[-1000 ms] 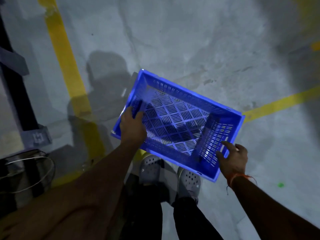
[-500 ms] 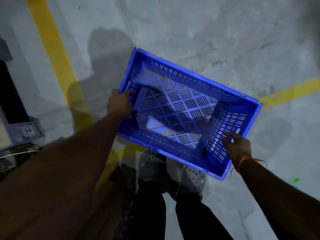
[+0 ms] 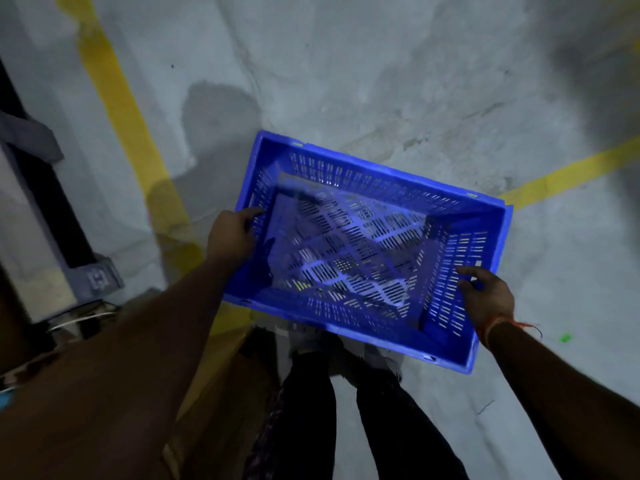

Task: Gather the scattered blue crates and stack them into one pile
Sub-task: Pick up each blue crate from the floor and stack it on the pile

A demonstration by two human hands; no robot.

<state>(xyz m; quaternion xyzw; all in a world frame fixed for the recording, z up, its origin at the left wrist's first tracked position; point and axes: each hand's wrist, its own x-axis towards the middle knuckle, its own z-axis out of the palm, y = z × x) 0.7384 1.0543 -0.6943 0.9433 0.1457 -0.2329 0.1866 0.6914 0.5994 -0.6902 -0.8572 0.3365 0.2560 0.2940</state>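
Grey concrete floor (image 3: 381, 64), yellow lines (image 3: 124, 112) | your left hand (image 3: 233, 233) and right hand (image 3: 486, 299) grip blue crate (image 3: 363, 251) ends | open side up, long axis left-right

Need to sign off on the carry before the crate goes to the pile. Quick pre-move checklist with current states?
1. Left hand grips the blue crate at its short end: ok.
2. Right hand grips the opposite short end: ok.
3. Crate empty, nothing loose inside: ok.
4. Crate held clear of the floor: ok.
5. Pile in sight to aim for: not ok, none in view.
6. Path underfoot: cannot tell, the crate hides the feet; cables lie at the left.
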